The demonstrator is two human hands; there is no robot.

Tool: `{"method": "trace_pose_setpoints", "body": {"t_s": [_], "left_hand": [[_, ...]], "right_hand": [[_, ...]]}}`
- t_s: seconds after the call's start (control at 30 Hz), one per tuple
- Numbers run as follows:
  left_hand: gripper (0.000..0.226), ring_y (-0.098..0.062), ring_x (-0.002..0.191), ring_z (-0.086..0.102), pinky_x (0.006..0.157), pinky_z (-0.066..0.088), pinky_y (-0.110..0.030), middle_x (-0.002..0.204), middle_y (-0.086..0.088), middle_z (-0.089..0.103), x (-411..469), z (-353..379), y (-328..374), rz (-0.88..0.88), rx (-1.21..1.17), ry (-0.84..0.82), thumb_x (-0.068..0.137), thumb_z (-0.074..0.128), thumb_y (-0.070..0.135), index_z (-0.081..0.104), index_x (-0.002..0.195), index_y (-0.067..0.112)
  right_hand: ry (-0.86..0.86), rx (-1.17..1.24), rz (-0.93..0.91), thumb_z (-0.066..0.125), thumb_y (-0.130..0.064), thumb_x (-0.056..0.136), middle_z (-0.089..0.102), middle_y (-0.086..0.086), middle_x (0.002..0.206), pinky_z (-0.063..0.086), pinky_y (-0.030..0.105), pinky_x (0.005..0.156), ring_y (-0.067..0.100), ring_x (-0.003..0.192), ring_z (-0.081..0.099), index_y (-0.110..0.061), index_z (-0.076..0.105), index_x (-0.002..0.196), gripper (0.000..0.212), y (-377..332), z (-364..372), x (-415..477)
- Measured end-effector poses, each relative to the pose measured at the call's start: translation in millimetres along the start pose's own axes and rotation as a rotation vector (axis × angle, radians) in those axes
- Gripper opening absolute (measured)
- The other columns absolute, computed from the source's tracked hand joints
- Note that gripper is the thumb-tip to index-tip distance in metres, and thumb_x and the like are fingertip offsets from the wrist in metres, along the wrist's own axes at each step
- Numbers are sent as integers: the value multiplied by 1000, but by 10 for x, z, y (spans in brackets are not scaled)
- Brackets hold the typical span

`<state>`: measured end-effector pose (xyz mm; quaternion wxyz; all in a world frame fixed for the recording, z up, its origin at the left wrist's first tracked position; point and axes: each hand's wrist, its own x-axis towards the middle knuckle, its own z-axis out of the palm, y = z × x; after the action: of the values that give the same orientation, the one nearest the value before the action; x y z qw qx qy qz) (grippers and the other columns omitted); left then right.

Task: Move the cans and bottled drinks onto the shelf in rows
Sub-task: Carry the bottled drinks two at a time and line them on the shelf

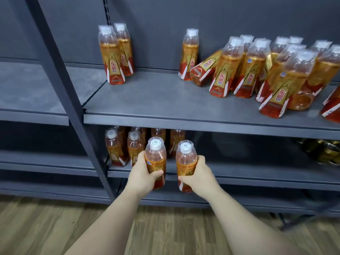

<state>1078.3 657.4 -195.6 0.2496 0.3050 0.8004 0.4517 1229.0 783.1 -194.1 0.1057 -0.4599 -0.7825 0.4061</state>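
1. The left hand (142,172) is clasped around one drink bottle (155,155), and the right hand (197,173) is clasped around a second bottle (185,159).
2. Both are clear plastic bottles of amber liquid. Each has a white cap under a clear dome and a gold-and-red sleeve label.
3. The two held bottles are upright at the lower centre of the frame. They are side by side but apart, in front of the lower shelf (239,173).
4. More of the same bottles stand in rows (116,151) on that shelf, at centre left.
5. On the upper shelf (156,100), a pair (112,56) stands at upper left and a lone bottle (189,54) at upper centre.
6. A toppled bottle (204,70) lies just beside the lone one, and a crowded cluster (257,70) fills the upper right.
7. The frame's right edge cuts off the cluster. The rear bottles on the lower shelf sit in shadow, with their tops hidden by the shelf above.
8. Fingers cover much of the held bottles' labels.
9. Cans (323,153) at the right of the lower shelf are dim, and their print is unreadable.
10. Labels on the upper shelf show the red characters 东鹏 on a white patch. The smaller text is too blurred to read.
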Motion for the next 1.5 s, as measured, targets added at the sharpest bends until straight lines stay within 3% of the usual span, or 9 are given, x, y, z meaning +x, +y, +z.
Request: {"method": "trace_pose_setpoints", "body": {"t_s": [0.27, 0.5, 0.7, 0.83, 1.0, 1.23, 1.4, 1.5], "left_hand": [[66, -11, 110, 51, 91, 39, -27, 121, 11, 53, 584, 324, -458, 88, -25, 40, 91, 71, 17, 29, 141, 28], [55, -11, 104, 51, 89, 37, -25, 110, 14, 51, 906, 533, -673, 164, -38, 110, 92, 68, 14, 32, 133, 26], [73, -13, 118, 48, 99, 36, -27, 130, 8, 50, 1131, 680, -748, 215, -71, 170, 94, 66, 17, 21, 151, 21], [77, -20, 131, 46, 112, 38, -42, 143, 0, 45, 1249, 849, -917, 281, -106, 273, 94, 65, 20, 17, 153, 20], [87, -19, 121, 53, 104, 47, -44, 133, 0, 51, 1331, 1112, -1207, 360, -64, 398, 84, 76, 25, 18, 149, 25], [83, -19, 114, 54, 96, 51, -42, 129, 0, 52, 1371, 1171, -1288, 428, -1, 480, 86, 73, 27, 18, 148, 21], [82, -20, 111, 56, 96, 52, -45, 128, 0, 51, 1403, 1172, -1299, 430, -11, 478, 87, 72, 27, 17, 148, 25], [84, -17, 111, 54, 94, 49, -37, 129, 1, 51, 1427, 1145, -1308, 426, -20, 454, 87, 72, 26, 16, 149, 24]], "right_hand": [[141, 88, -31, 83, -37, 77, 57, -3, 116, 50, 33, 81, 17, 102, 58, -28, 31, 129, 74, 302, 525, 709], [247, 103, -108, 78, -43, 79, 58, -4, 110, 46, 31, 72, 16, 94, 58, -31, 31, 117, 62, 490, 812, 1044], [323, 65, -180, 74, -51, 81, 58, -5, 117, 55, 41, 83, 19, 101, 61, -24, 34, 130, 69, 551, 938, 1193], [378, 66, -191, 71, -54, 82, 59, -4, 116, 56, 45, 83, 20, 100, 62, -22, 34, 133, 70, 624, 1081, 1236], [442, 63, -260, 71, -50, 84, 58, -4, 116, 57, 44, 80, 19, 98, 61, -20, 34, 135, 70, 744, 1213, 1308], [488, 58, -320, 70, -49, 85, 56, -3, 122, 57, 45, 81, 20, 103, 61, -20, 31, 137, 71, 815, 1275, 1375], [494, 77, -330, 70, -48, 86, 55, -3, 123, 57, 41, 79, 18, 101, 60, -22, 31, 135, 68, 796, 1297, 1407], [486, 70, -318, 70, -48, 86, 56, -2, 123, 58, 41, 79, 20, 101, 61, -21, 31, 136, 69, 764, 1287, 1430]]}}
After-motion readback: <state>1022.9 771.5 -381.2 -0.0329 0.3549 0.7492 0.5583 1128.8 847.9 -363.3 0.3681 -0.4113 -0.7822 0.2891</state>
